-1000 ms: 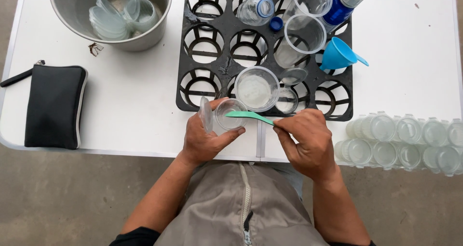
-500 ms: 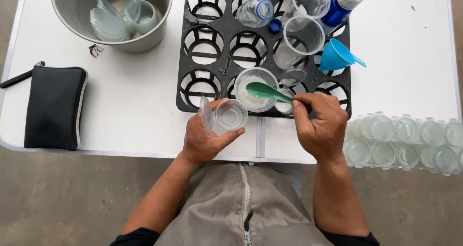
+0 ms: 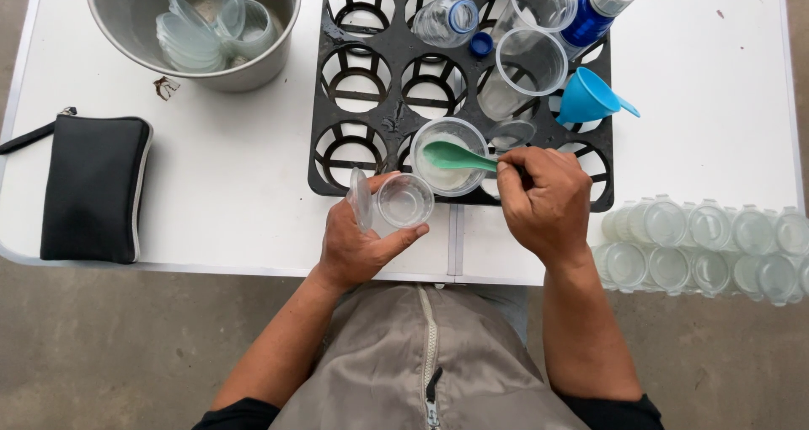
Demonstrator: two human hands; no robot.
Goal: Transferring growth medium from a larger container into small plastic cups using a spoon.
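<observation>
My left hand (image 3: 362,246) holds a small clear plastic cup (image 3: 404,201) with a hinged lid tipped open at its left, just in front of the black tray (image 3: 324,101). My right hand (image 3: 546,202) grips a green plastic spoon (image 3: 455,156). The spoon's bowl reaches into a larger clear container (image 3: 449,154) of whitish material seated in the tray's near row.
A metal bucket (image 3: 194,25) with clear lids and cups stands at the back left. A black pouch (image 3: 93,185) lies at the left edge. Tall clear cups (image 3: 529,67), a blue funnel (image 3: 587,98) and bottles (image 3: 590,13) occupy the tray's right side. Several small lidded cups (image 3: 708,244) crowd the table's right front.
My right hand carried the green spoon from over the small cup up into the larger container. The left hand kept hold of the small cup, nearly still.
</observation>
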